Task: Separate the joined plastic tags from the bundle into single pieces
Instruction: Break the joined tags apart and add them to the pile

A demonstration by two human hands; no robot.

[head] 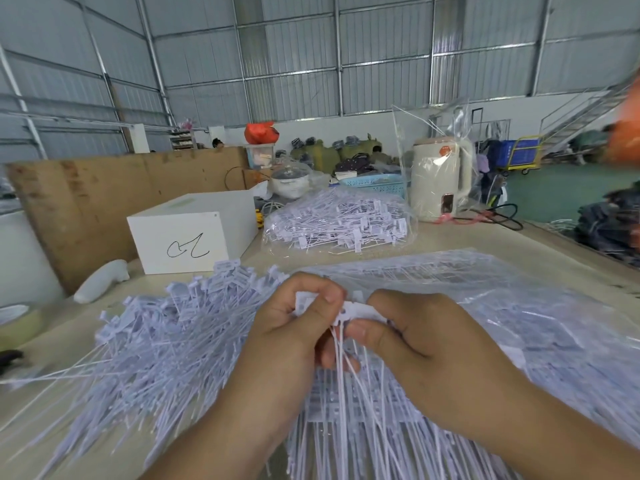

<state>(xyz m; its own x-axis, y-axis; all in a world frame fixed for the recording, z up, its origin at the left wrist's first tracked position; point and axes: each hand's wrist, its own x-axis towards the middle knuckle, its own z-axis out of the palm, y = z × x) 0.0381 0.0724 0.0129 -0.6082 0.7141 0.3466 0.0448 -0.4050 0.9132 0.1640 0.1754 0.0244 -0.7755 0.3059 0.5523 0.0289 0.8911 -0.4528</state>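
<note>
a wide beige work table [460,237] carries a loose heap of single white plastic tags [166,341] on its left part and flat sheets of joined white plastic tags under clear film [519,306] on its right. a white cardboard box [194,233] stands behind the heap. above the sheets, the left hand [294,327] and right hand [412,334] both pinch a small white bundle of joined tags [349,313], fingers curled, thin tails hanging down.
</note>
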